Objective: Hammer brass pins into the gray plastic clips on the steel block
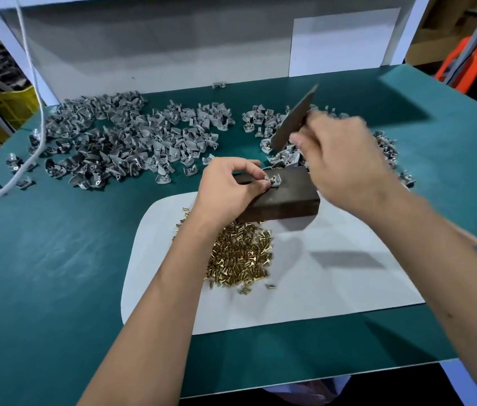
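Fingertips [263, 183] of left hand [228, 191] are pinching 1 gray clip [274, 181] on top of the steel block [284, 197], a brass pin [271, 179] sitting in it. Right hand [339, 162] is clenching round a flat dark metal bar [293, 118] serving as the hammer, raised above and just beyond the pinching fingers, blurred.

Largest to smallest:
- Green bench mat [55, 273] is lying under everything.
- White sheet [334, 288] is sitting under the block, nearer the person than the fingers.
- Heap of loose clips [120, 142] is spreading beyond and left of the fingers; a smaller batch [269, 118] is lying beyond the right hand.
- Pile of brass pins [240, 256] is sitting just below the left wrist.

Handling, my read:
- Block is looking heavy and stiff, should stay put as an anvil.
- Clip is looking light, thin plastic, likely to skate or crack under an off-centre hit, so pinch its sides, keeping fingertips clear of the pin head.
- Pin is looking tiny, smooth, prone to tipping.
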Demonstrator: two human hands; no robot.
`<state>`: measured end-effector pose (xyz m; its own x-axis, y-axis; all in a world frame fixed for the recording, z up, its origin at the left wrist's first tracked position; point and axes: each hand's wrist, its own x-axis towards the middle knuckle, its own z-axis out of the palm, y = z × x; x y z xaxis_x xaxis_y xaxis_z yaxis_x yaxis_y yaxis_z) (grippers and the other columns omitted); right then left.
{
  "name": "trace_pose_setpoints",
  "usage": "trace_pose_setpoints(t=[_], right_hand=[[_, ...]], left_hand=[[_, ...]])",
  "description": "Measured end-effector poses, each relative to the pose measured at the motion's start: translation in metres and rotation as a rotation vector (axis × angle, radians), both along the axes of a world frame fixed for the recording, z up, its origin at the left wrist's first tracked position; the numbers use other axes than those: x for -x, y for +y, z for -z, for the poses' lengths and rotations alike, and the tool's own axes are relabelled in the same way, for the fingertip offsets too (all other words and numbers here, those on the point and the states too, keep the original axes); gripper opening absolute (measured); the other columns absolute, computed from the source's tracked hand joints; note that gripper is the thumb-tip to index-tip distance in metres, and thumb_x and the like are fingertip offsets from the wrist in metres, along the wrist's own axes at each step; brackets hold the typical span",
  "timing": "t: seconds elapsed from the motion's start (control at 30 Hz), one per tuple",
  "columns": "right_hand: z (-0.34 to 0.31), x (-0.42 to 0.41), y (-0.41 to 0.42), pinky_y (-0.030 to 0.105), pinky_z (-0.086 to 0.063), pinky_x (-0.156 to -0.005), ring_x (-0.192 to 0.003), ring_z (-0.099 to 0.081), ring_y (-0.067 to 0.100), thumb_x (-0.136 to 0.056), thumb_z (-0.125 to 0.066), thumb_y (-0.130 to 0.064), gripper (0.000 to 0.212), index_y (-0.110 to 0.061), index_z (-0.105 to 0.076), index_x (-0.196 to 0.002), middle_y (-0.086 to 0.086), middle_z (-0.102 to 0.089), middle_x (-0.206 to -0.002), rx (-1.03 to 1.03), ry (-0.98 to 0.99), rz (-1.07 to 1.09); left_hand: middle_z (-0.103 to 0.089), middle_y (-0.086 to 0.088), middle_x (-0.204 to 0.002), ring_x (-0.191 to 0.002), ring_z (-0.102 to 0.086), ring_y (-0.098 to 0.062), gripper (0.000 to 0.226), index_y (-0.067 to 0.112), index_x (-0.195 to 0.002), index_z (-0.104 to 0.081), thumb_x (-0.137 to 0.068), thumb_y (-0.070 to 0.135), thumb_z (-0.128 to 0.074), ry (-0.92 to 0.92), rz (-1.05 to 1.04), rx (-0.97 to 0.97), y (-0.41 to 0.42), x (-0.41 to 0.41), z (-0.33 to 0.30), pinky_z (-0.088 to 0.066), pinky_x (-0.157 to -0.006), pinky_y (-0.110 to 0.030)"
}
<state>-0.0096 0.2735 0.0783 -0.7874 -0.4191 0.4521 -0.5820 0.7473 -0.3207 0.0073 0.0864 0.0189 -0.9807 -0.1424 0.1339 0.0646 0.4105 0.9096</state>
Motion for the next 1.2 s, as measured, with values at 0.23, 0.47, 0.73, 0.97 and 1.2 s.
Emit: trace_pose_setpoints(t=[0.23, 0.47, 0.73, 0.97, 1.2], right_hand=[[-0.011, 0.002, 0.003, 0.037, -0.046, -0.066, -0.082, -0.063, 0.039, -0.104, -0.048, -0.037, 0.022, -0.021, -0.059, -0.094, 0.011, -0.068, -0.088, -0.154, 0.001, 0.066], [-0.008, -0.003, -0.005, 0.041, -0.05, -0.072, -0.087, -0.063, 0.04, -0.104, -0.048, -0.037, 0.021, -0.026, -0.047, -0.087, 0.013, -0.066, -0.092, -0.289, -0.149, 0.05], [-0.003, -0.007, -0.007, 0.043, -0.051, -0.073, -0.088, -0.062, 0.039, -0.105, -0.047, -0.035, 0.023, -0.024, -0.047, -0.086, 0.013, -0.066, -0.093, -0.255, -0.2, 0.053], [-0.001, -0.002, -0.009, 0.045, -0.054, -0.074, -0.084, -0.064, 0.04, -0.105, -0.047, -0.034, 0.02, -0.019, -0.053, -0.092, 0.016, -0.07, -0.094, -0.071, -0.055, 0.066], [-0.008, 0.011, 0.013, 0.035, -0.042, -0.064, -0.073, -0.055, 0.026, -0.099, -0.062, -0.038, 0.033, -0.022, -0.053, -0.071, -0.006, -0.059, -0.069, -0.183, -0.188, -0.002]], left_hand=[[-0.074, 0.0, -0.114, -0.104, -0.07, -0.005, 0.005, 0.012, -0.084, -0.081, -0.081, 0.012, -0.085, 0.002, 0.001, 0.009, 0.0, -0.001, -0.001, -0.054, -0.102, -0.036], [-0.074, -0.004, -0.116, -0.104, -0.071, -0.01, 0.006, 0.01, -0.084, -0.08, -0.081, 0.009, -0.085, 0.006, -0.001, -0.004, 0.0, -0.002, 0.0, -0.055, -0.101, -0.037], [-0.074, -0.003, -0.115, -0.102, -0.072, -0.01, 0.009, 0.016, -0.08, -0.079, -0.08, 0.01, -0.085, 0.007, 0.005, -0.017, 0.0, -0.001, 0.0, -0.056, -0.099, -0.037], [-0.075, -0.001, -0.114, -0.103, -0.071, -0.008, 0.009, 0.017, -0.08, -0.079, -0.08, 0.011, -0.086, 0.008, 0.0, -0.016, -0.001, 0.0, 0.001, -0.054, -0.101, -0.034], [-0.074, 0.002, -0.117, -0.11, -0.068, -0.005, 0.008, 0.019, -0.08, -0.081, -0.08, 0.012, -0.085, 0.011, 0.0, 0.01, 0.0, -0.001, 0.001, -0.051, -0.106, -0.037]])
